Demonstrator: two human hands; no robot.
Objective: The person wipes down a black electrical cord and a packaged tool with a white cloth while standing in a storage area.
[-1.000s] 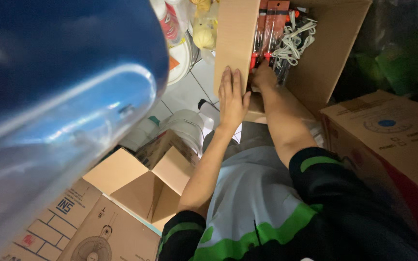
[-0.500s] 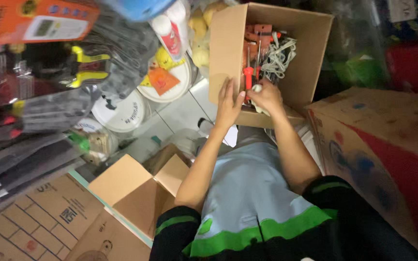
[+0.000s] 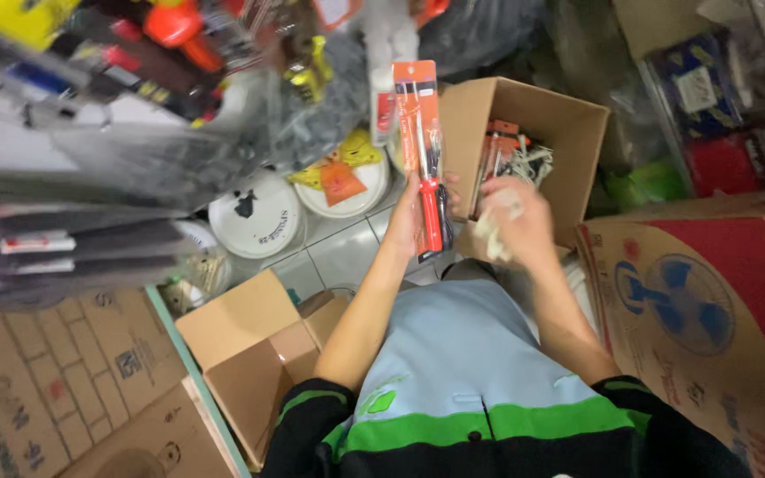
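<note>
Left hand [image 3: 411, 212] fingers grip an orange carded red-handled screwdriver pack [image 3: 421, 150] upright beside the open brown cardboard box [image 3: 568, 133]; right hand [image 3: 517, 221], blurred, fingers closed on pale crumpled material [image 3: 491, 232] at the box's near edge.

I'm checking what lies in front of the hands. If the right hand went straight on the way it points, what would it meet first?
Probably the open cardboard box: the right hand points up and away, toward the orange packaged tools and white cords inside. Depth is unclear from this view.
</note>
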